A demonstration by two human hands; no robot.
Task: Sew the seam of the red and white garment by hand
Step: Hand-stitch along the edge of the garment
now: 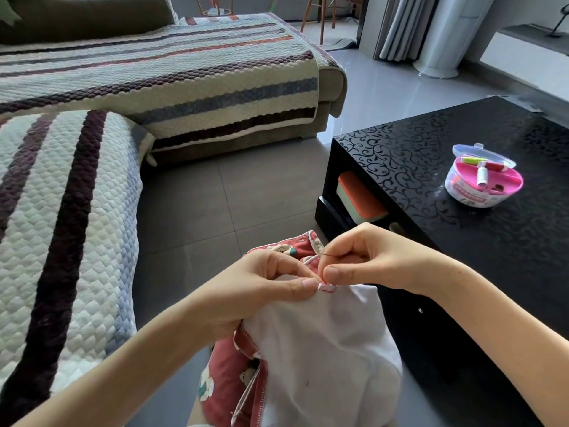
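- Left hand [271, 282] is pinching the seam edge of the red and white garment [311, 343], which is hanging at 6 o'clock.
- Right hand [369, 260] is pinching the needle [328, 255], at 3 o'clock of the left thumb.
- Judgement: the step is calling for a taut edge and small, even stitches.
- Thread is proving too fine to trace.

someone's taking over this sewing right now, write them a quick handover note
Left hand: pinches the garment at its seam edge.
Right hand: pinches the needle right at that edge.
Sewing kit: lid up, on the black table to the right.
Done: stitching has begun; how much of the seam is closed cannot be told.
Left: stitch on along the seam, then probably knot and cut the thread.
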